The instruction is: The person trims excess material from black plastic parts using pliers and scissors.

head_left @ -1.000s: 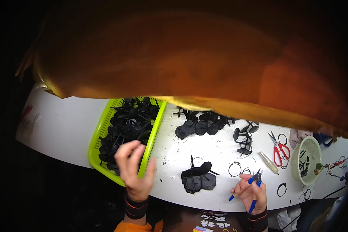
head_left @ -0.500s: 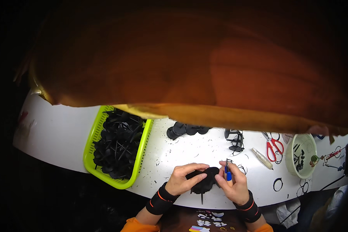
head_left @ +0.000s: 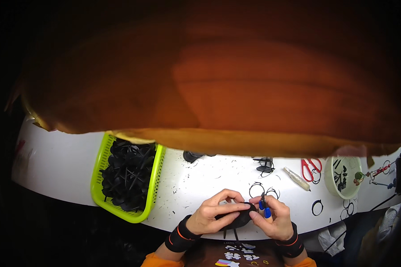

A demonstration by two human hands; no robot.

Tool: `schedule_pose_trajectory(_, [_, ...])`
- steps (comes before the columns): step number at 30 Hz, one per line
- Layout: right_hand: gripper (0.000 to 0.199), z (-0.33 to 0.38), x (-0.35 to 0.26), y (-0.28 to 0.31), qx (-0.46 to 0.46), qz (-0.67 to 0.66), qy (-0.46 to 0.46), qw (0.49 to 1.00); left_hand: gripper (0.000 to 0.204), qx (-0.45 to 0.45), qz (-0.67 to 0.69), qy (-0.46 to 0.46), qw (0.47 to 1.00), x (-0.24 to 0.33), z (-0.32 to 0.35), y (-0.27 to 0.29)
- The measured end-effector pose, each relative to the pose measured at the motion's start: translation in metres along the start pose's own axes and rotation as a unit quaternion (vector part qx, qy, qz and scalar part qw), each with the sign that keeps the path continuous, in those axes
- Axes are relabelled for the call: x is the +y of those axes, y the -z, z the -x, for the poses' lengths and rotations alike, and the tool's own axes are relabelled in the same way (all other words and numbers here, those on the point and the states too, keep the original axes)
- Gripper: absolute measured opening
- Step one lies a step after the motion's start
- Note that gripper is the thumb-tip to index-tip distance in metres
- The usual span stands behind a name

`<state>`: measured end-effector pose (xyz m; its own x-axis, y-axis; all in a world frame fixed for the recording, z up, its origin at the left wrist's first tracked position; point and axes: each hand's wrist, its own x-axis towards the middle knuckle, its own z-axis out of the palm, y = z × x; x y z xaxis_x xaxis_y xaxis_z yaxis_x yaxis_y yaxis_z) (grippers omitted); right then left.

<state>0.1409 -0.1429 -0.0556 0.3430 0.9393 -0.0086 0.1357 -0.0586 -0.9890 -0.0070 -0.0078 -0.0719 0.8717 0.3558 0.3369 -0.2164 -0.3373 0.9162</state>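
My left hand (head_left: 214, 212) grips a rounded black part (head_left: 241, 219) between thumb and fingers. Thin dark prongs stick out below that part, toward my body. Close on the other side, my right hand (head_left: 272, 218) is closed around a small hand tool with blue-and-tan handles (head_left: 267, 212); its narrow dark tip points away from me. The right thumb and fingertips touch the part's right edge. Whether the tool's tip meets the part is hard to make out. Thin black rings (head_left: 256, 190) lie just beyond my hands.
A lime-green basket (head_left: 153, 191) full of black stemmed discs stands at left. Dark parts (head_left: 265, 165) lie farther back. Toward the right are a whitish tube (head_left: 297, 179), red-handled scissors (head_left: 305, 171) and a pale bowl (head_left: 346, 196) with black bits. A brown-orange brim (head_left: 236, 89) blocks the top.
The whole view has shifted, with the table things now slightly farther left and lower. The black part has been turned between my hands, and my left fingers now reach over its top.
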Motion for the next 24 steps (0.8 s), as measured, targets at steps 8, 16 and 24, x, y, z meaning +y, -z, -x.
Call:
schedule_pose_trajectory(8, [0.029, 0.014, -0.01, -0.005, 0.064, -0.064, -0.028, 0.995, 0.035, 0.055, -0.268, -0.087, 0.958, 0.023, 0.002, -0.014])
schedule_pose_trajectory(16, [0.058, 0.036, -0.031, 0.01, -0.222, -0.367, -0.171, 0.887, 0.037, 0.112, -0.308, -0.176, 0.928, 0.021, -0.001, -0.013])
schedule_pose_trajectory(24, [0.048, 0.016, 0.019, 0.023, -0.011, -0.524, -0.154, 0.838, 0.024, 0.075, -0.304, -0.191, 0.93, 0.059, 0.024, 0.0])
